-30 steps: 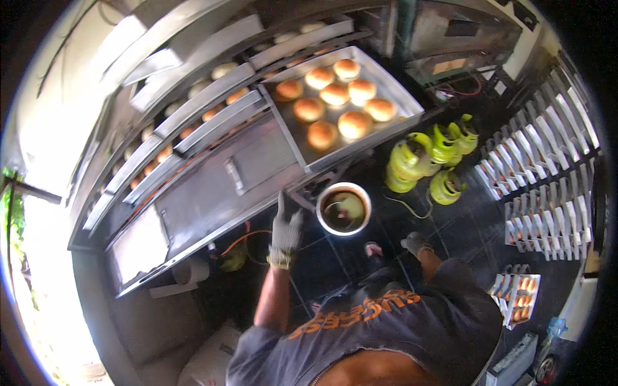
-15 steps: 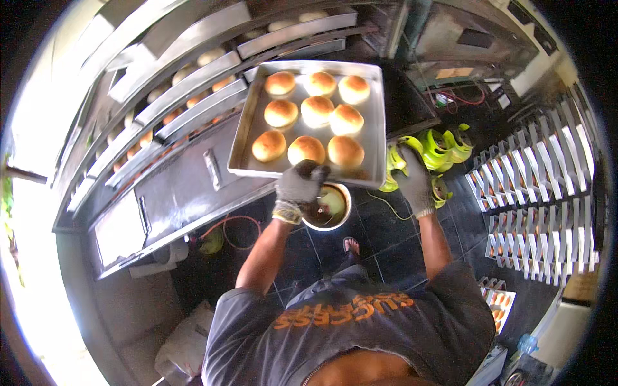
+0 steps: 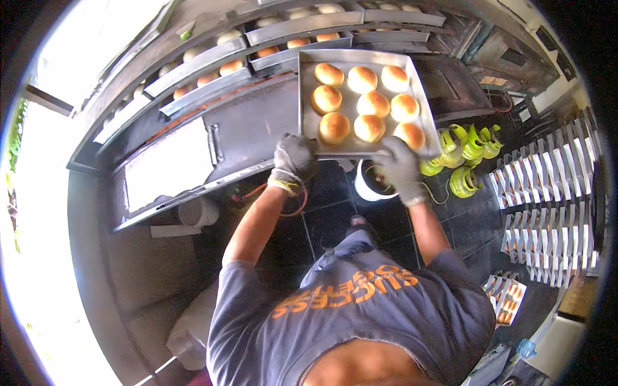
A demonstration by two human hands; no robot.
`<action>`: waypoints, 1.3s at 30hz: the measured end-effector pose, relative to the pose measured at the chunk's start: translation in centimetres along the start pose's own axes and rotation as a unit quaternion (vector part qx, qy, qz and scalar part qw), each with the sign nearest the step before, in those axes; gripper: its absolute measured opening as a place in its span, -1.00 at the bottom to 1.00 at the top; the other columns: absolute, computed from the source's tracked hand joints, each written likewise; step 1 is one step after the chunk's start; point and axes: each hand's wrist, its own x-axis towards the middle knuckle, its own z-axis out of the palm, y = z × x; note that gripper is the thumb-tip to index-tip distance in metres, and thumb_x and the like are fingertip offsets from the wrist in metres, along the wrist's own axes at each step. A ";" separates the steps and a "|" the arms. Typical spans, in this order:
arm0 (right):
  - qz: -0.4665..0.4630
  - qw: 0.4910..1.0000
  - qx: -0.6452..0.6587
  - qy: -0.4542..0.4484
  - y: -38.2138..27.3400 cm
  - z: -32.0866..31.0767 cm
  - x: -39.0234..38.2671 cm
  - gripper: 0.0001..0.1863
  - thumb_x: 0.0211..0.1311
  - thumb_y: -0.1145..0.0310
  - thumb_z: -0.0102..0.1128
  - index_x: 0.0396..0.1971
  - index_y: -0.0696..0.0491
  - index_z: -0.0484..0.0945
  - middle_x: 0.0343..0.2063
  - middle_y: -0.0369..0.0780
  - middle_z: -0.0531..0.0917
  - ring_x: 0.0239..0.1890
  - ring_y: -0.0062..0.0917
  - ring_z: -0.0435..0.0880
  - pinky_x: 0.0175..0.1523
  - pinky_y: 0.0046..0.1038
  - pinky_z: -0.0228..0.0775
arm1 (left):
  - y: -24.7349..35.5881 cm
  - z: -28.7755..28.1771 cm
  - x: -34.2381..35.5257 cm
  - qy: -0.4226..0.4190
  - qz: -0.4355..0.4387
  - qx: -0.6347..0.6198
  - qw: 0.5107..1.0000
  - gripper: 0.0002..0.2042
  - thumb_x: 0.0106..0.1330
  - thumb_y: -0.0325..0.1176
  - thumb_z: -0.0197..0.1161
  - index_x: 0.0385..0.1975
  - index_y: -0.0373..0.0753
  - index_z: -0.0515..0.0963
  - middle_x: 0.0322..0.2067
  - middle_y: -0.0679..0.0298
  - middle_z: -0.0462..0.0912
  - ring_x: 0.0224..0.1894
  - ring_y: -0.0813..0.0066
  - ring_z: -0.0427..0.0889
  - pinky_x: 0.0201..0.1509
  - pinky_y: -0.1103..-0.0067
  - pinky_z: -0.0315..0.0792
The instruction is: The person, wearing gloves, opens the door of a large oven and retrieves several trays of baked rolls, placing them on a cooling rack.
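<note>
- In the head view, the only one, a shallow metal tray (image 3: pixel 349 108) is straight ahead of the person, its far side near a rack of bun trays (image 3: pixel 306 27); whether the dark metal counter (image 3: pixel 257 116) bears any of its weight, I cannot tell
- Nine browned buns (image 3: pixel 374 104) sit in the tray in rough rows of three
- The gloved left hand (image 3: pixel 294 161) is curled at the tray's near left corner, its fingers apparently closed on the wall, the tips hidden
- The gloved right hand (image 3: pixel 400 170), blurred, is at the near wall toward the right, just beside a bun; whether its fingers grip the edge, I cannot tell
- Below the near edge is a white bucket (image 3: pixel 367 188), with green gas cylinders (image 3: pixel 463 182) to its right
- The tray should be stiff, of modest weight, perhaps hot; buns may slide on its smooth bottom if tilted
- The buns look light, soft and easily dented, so the tray is best held by its walls near both front corners, thumbs clear of the crusts
</note>
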 end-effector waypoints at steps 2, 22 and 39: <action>-0.028 0.995 0.023 0.088 0.5 -0.8 -0.4 -0.66 0.11 0.43 0.33 -0.08 0.14 0.58 -0.20 -0.03 0.64 -0.15 -0.17 0.65 -0.04 -0.32 0.52 | -6.1 -1.7 -3.2 0.010 -0.002 0.013 1.000 -0.90 0.07 -0.32 0.23 -0.46 -0.05 0.68 -0.55 0.16 0.67 -0.46 0.08 0.67 -0.31 0.24 0.49; -0.236 0.939 -0.186 -0.165 -32.4 53.0 -8.5 -0.49 -0.44 0.11 0.62 -0.51 0.14 0.60 -0.40 -0.05 0.62 -0.12 -0.14 0.60 0.05 -0.15 0.44 | -53.0 -12.3 -47.2 0.267 -0.399 -0.395 0.783 -0.43 0.25 -0.49 0.26 0.29 -0.34 0.31 -0.05 0.14 0.66 -0.10 0.38 0.65 -0.03 0.52 0.52; -0.094 0.960 -0.263 -0.012 -39.5 90.4 18.8 -0.45 0.05 0.06 0.32 0.00 0.09 0.58 -0.10 0.08 0.66 0.00 -0.05 0.65 0.10 -0.09 0.48 | -56.7 -16.2 -71.7 0.159 -0.647 -0.107 0.738 -0.33 0.31 -0.28 0.30 0.40 -0.29 0.24 0.33 -0.04 0.35 0.38 0.08 0.33 0.42 0.36 0.25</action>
